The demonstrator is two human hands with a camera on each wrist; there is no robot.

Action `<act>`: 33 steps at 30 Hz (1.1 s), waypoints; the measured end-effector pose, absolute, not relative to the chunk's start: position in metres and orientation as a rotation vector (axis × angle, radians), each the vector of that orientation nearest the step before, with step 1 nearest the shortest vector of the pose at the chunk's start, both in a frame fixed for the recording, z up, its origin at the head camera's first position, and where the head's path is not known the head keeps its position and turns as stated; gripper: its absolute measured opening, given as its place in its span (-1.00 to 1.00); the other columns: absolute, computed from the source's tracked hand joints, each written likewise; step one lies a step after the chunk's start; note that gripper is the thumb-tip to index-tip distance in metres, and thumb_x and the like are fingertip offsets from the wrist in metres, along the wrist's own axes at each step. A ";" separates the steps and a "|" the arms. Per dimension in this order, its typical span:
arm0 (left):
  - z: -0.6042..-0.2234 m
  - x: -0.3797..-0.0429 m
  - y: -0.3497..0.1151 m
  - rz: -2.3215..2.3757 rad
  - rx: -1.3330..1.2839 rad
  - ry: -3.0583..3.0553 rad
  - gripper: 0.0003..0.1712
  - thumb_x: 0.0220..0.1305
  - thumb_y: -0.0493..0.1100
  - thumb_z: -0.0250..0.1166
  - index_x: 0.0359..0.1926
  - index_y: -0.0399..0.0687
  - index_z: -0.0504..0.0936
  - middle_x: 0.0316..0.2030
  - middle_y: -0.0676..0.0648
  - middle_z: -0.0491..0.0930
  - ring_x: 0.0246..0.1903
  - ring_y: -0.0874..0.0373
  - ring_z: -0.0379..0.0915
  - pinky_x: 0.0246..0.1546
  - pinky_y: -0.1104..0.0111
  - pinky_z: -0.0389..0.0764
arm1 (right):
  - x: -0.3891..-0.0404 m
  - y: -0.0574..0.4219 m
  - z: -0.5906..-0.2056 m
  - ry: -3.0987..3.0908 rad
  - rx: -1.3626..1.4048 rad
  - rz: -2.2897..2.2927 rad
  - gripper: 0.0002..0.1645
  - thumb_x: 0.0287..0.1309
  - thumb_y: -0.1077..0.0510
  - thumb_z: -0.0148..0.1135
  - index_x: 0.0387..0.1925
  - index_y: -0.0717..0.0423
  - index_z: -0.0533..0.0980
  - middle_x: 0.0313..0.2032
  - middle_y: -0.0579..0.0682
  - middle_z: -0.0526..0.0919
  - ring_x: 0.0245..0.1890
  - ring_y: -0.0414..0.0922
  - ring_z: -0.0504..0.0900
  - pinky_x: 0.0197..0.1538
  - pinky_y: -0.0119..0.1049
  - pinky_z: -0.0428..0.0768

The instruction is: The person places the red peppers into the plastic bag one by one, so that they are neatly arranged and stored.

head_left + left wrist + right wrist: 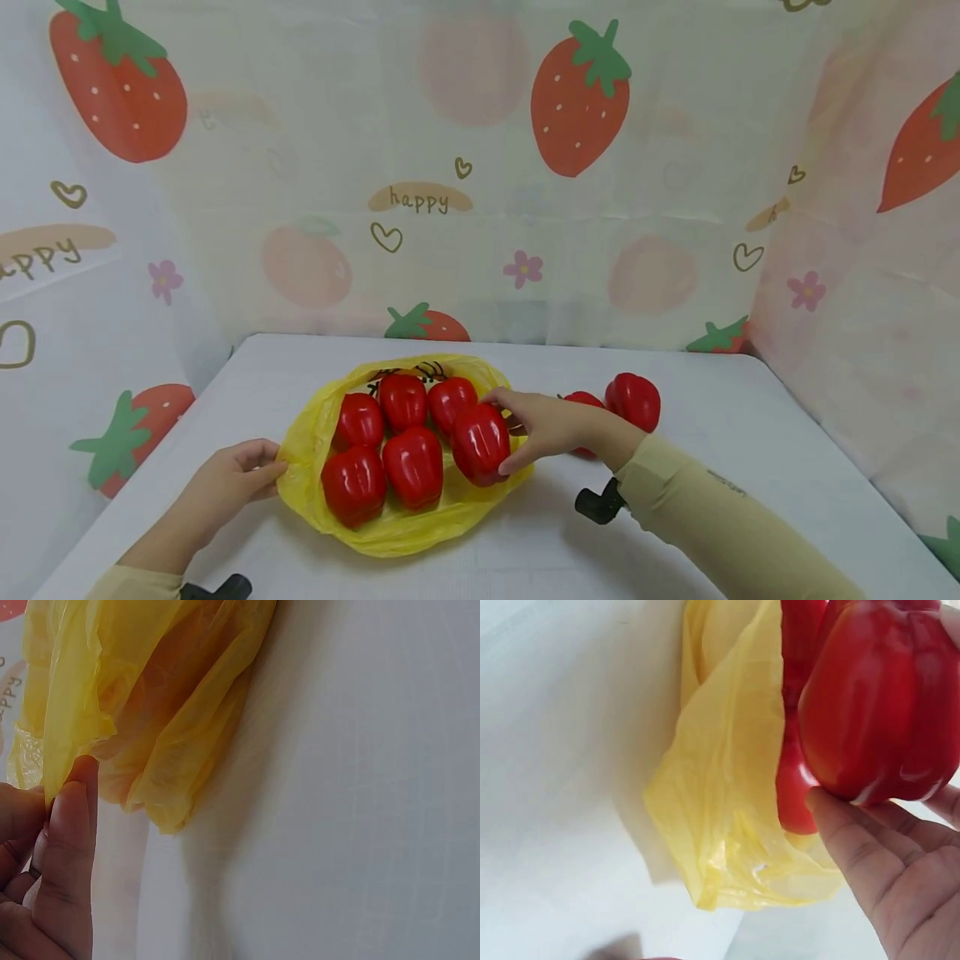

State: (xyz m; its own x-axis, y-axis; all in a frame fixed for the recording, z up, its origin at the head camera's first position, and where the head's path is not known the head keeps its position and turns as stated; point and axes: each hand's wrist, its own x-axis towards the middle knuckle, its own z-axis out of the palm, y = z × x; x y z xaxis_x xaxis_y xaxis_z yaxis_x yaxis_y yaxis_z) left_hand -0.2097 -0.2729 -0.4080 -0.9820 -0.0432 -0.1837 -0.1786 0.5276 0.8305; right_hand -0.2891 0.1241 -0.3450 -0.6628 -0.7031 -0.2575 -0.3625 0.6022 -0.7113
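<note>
A yellow plastic bag [401, 543] lies with its mouth spread wide on the white table, several red bell peppers [412, 468] inside it. My left hand [232, 475] pinches the bag's left rim between thumb and fingers; the left wrist view shows the gathered yellow film [71, 712] in that pinch. At the bag's right side my right hand [551, 425] grips one red bell pepper [481, 444] with thumb and fingers. In the right wrist view this bell pepper [877, 705] is above the bag's edge, with other peppers behind it.
Two more red peppers, one upright bell pepper [633, 402] and one partly hidden pepper [583, 399], are on the table [720, 467] behind my right forearm. A strawberry-print cloth [480, 108] hangs round the back and sides.
</note>
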 end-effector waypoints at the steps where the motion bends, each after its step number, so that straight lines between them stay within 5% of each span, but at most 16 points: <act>1: -0.408 -0.210 -0.273 1.449 -0.194 2.621 -0.61 0.22 0.00 0.21 -0.10 -0.21 0.52 -0.21 -0.07 0.57 -0.28 0.15 0.50 -0.22 0.32 0.62 | -0.289 0.123 -0.346 2.319 -0.836 -0.845 -0.02 -0.30 -0.02 0.51 0.18 -0.20 0.16 0.04 -0.22 0.37 0.12 -0.12 0.35 -0.12 -0.28 0.60; 33: -0.414 -0.211 -0.276 1.444 -0.195 2.625 -0.61 0.21 0.01 0.21 -0.11 -0.21 0.53 -0.21 -0.07 0.59 -0.28 0.15 0.51 -0.21 0.30 0.62 | -0.289 0.102 -0.374 2.445 -0.814 -0.612 -0.09 -0.23 -0.04 0.48 0.16 -0.10 0.19 0.00 -0.17 0.41 0.08 -0.14 0.37 -0.08 -0.33 0.56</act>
State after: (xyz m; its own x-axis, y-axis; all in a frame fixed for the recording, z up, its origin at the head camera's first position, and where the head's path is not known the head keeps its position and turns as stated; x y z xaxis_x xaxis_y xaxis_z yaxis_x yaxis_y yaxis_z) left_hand -0.2115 -0.2755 -0.4137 -0.9819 -0.0459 -0.1838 -0.1798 0.5310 0.8280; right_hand -0.2891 0.1017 -0.3742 -0.7032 -0.6432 -0.3030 -0.4245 0.7217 -0.5468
